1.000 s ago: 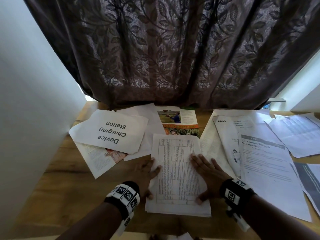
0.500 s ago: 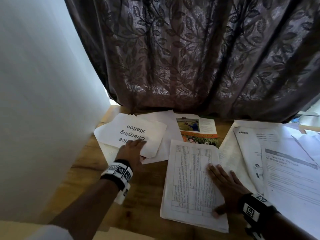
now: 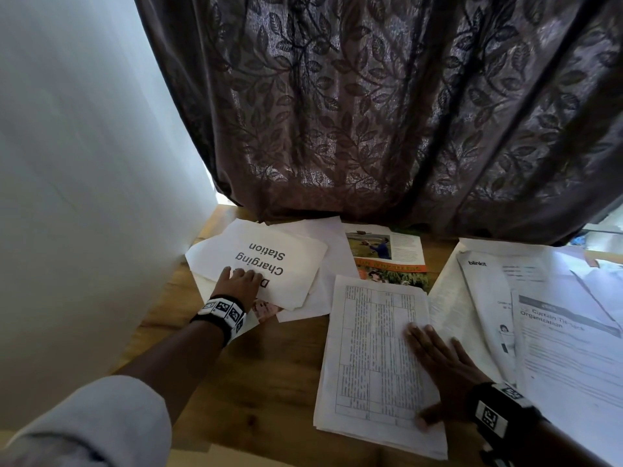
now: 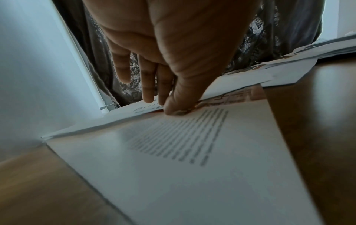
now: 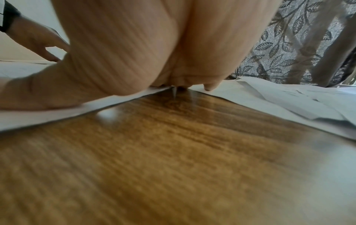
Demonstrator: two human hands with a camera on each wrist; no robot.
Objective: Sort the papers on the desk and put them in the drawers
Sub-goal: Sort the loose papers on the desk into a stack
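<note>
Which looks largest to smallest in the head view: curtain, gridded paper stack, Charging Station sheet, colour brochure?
1. curtain
2. gridded paper stack (nearer the camera, so flattered)
3. Charging Station sheet
4. colour brochure, partly covered

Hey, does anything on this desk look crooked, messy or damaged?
The Device Charging Station sheet lies askew, upside down to the viewer, overlapping other loose papers, left hand resting on it. Nothing looks torn or spilled.

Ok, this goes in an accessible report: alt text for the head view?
A person's left hand rests on a "Device Charging Station" sheet while the right hand lies flat on a stack of printed tables; more papers cover the desk below a dark curtain.
</note>
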